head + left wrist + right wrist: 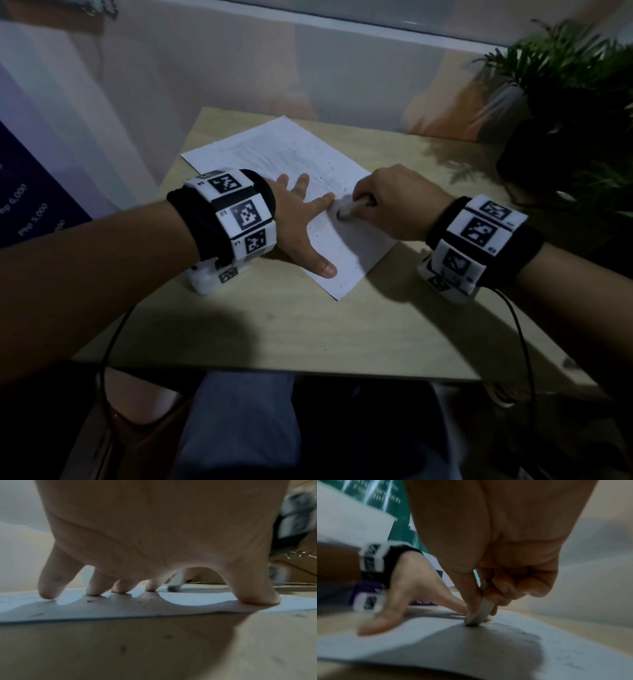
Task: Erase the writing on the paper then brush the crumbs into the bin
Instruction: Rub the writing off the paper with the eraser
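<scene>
Paper lies on the table, pinned under the flat, spread left hand. Beyond its fingers, faint writing remains. Right hand pinches the eraser, tip on the sheet just beside the left forefinger. Crumbs are scattered, unbrushed. No bin in view. Judged mid-erase.

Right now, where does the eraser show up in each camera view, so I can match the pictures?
Head: the eraser is just right of centre, pinched by the right hand, its tip on the paper.
Left wrist: right of centre, seen in the gap between the left hand's forefinger and thumb, its dark tip on the paper.
Right wrist: centre, below the pinching fingers, its tip on the paper.
Shared landmark: the left hand, spread flat on the paper beside the eraser.
</scene>
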Demonstrator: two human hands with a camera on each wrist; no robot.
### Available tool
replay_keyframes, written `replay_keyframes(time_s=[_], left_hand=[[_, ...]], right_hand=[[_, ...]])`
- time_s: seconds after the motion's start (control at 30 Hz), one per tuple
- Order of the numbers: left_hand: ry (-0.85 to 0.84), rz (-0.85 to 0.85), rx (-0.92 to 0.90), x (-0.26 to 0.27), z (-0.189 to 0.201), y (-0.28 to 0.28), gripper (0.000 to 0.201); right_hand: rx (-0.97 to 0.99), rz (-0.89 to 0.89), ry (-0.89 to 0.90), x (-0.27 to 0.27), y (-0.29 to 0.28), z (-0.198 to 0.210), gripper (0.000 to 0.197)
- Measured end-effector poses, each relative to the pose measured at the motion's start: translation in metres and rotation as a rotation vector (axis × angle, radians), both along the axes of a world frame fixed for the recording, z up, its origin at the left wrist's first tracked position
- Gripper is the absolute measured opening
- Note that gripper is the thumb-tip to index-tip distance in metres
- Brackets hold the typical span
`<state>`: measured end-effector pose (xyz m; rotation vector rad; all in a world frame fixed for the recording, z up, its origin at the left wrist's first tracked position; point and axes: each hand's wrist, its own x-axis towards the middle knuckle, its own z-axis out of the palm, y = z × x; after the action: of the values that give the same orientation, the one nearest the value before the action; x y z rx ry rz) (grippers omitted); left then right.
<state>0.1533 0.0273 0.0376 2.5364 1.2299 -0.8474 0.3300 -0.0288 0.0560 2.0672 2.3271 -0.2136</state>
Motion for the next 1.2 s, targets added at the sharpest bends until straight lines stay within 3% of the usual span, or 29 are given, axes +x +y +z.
replay_keyframes(time_s=[0.1,0.2,0.27,0.37,0.47,0.53,0.6,0.77,1.0,1.13,1.2], left_hand=[[-0.004,0.002,-0.002,0.000,0.002,-0.002,0.138],[-0.017,0.003,-0.002,0.001,0.002,-0.003,0.137],[-0.009,0.001,-0.001,0.000,0.002,-0.002,0.138],[0.004,-0.001,0.004,0.000,0.000,0.000,0.139],[-0.013,-0.001,-0.004,0.000,0.001,-0.001,0.140],[-0.022,-0.001,-0.003,0.000,0.001,-0.002,0.139],[-0.012,-0.006,0.002,0.000,0.001,-0.002,0.137],[0.043,-0.046,0.010,-0.001,0.006,0.003,0.131],[0.069,-0.077,0.042,0.000,0.007,0.003,0.128],[0.065,-0.066,0.028,0.000,0.006,0.003,0.130],[0.051,-0.064,0.023,-0.001,0.006,0.003,0.130]], right_hand=[[0.098,0.069,-0.093,-0.017,-0.013,-0.008,0.024],[0.039,0.180,0.031,-0.027,-0.024,-0.004,0.017],[-0.008,0.113,0.057,-0.017,-0.014,-0.001,0.021],[0.048,-0.015,-0.069,-0.003,-0.005,-0.007,0.027],[0.136,0.085,-0.101,-0.022,-0.017,-0.013,0.018],[0.080,0.153,-0.045,-0.030,-0.023,-0.008,0.017],[-0.026,0.108,0.024,-0.024,-0.017,0.001,0.013],[-0.024,-0.062,-0.087,0.000,0.004,-0.001,0.034],[-0.027,0.088,0.035,-0.013,-0.012,-0.003,0.032],[0.022,-0.063,-0.003,0.001,0.003,-0.004,0.039],[0.083,-0.049,-0.066,-0.007,-0.003,-0.009,0.036]])
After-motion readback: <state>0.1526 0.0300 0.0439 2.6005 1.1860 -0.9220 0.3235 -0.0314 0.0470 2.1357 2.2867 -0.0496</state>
